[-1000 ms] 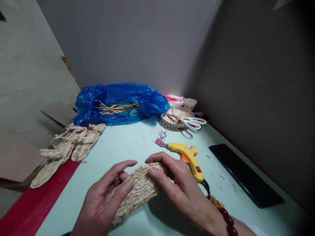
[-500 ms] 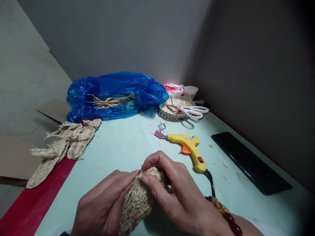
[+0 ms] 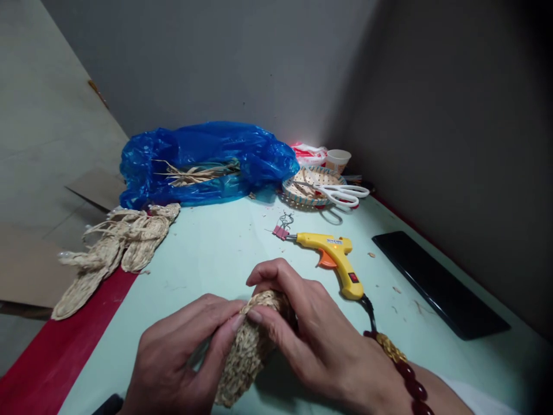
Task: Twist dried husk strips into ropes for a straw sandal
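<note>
- what's new over the pale table (image 3: pixel 207 248)?
- the right hand (image 3: pixel 311 328) stays clasped round the upper end of the woven straw piece (image 3: pixel 246 360). the left hand (image 3: pixel 181 340), looser a second ago, now seems to pinch its upper edge between thumb and index finger.
- and the piece?
- held above the table's near side, tilted steeper than before.
- meaning?
- both thumbs nearly meet there, so the work likely centres on that edge.

The straw piece (image 3: pixel 246 358), pale tan and tightly braided, slants over the desk (image 3: pixel 207 248), its rounded far end held between left hand (image 3: pixel 184 343) and right hand (image 3: pixel 309 325).
</note>
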Demonstrator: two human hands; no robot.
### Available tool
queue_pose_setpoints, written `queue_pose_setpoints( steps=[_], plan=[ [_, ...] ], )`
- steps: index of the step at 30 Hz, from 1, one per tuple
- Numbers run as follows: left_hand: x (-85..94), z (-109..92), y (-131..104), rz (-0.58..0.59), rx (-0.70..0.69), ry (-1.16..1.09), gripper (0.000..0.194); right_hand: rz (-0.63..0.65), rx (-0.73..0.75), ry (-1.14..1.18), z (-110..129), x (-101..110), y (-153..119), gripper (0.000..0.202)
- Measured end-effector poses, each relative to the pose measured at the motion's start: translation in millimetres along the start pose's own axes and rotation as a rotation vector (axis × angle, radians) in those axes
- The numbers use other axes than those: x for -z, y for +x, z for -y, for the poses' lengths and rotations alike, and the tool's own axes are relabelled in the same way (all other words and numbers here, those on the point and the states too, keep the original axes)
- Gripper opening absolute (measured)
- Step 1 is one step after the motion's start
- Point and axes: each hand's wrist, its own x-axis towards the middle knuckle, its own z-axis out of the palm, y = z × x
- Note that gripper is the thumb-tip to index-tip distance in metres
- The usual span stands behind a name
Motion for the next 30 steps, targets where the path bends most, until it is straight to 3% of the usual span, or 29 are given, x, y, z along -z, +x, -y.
queue_pose_setpoints(
  steps=[5, 14, 18, 20, 23, 26, 30],
  plan=[
    [-3.3, -7.7, -1.3, -0.042, 0.089, -0.09, 0.022, 0.081, 0.081, 0.051, 2.3, 3.3, 2.1, 0.017],
    [-4.6, -15.4, 2.1, -0.063, 0.336, -0.232, 0.014, 0.022, 0.071, 0.037, 0.6, 1.1, 2.7, 0.013],
    [0.5, -5.3, 6.6, -0.019, 0.693, -0.498, 0.051, 0.005, -0.021, 0.074, -8.3, 9.5, 9.8, 0.014],
    [4.1, 1.4, 9.1, 0.02, 0.773, -0.597, 0.064, 0.009, -0.068, 0.107, -11.5, 12.9, 12.0, 0.014],
    [8.2, 8.1, 13.6, 0.031, 0.754, -0.622, 0.061, 0.036, -0.102, 0.192, -12.4, 15.6, 12.8, 0.016],
    [10.0, 9.0, 17.6, -0.012, 0.718, -0.592, 0.046, 0.072, -0.113, 0.306, -11.0, 17.0, 12.6, 0.017],
    [8.5, 7.0, 17.5, 0.022, 0.678, -0.562, 0.027, 0.092, -0.136, 0.378, -11.5, 18.2, 12.4, 0.018]
  ],
)
